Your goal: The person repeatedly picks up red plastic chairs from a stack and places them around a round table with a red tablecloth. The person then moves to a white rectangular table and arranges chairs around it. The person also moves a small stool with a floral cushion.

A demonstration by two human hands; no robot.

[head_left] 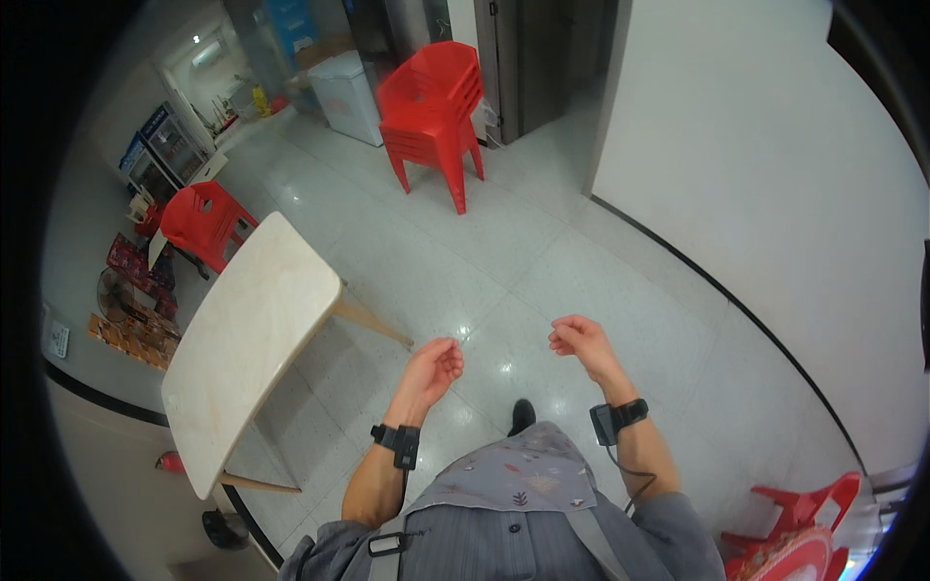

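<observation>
1. The fingers of the left hand (431,371) were half curled and close together, not spread. No object showed between them; whether the tips met the palm, I could not tell.
2. The right hand (584,344) was loosely curled too, its thumb near the bent fingers. Nothing showed in its grasp, and I could not tell whether thumb and fingertip touched.
3. The hands hung well apart over the tiled floor (509,261). In my judgement, this raised posture was best done with wrists relaxed and elbows bent.
4. Each wrist bore a black strapped device, one on the left (407,447) and one on the right (604,424). A black cable (635,473) curved from the right one; enough slack there would have mattered for free reach.
5. The nearest furniture was the white-topped table (262,329), left of the left hand and apart from it. A wooden table leg (373,323) slanted toward that hand in the view, so care around the leg and the table's corner seemed wise.
6. Farther out stood a stack of red plastic armchairs (431,107), ahead, and a red chair (201,218) beside the table's far end.
</observation>
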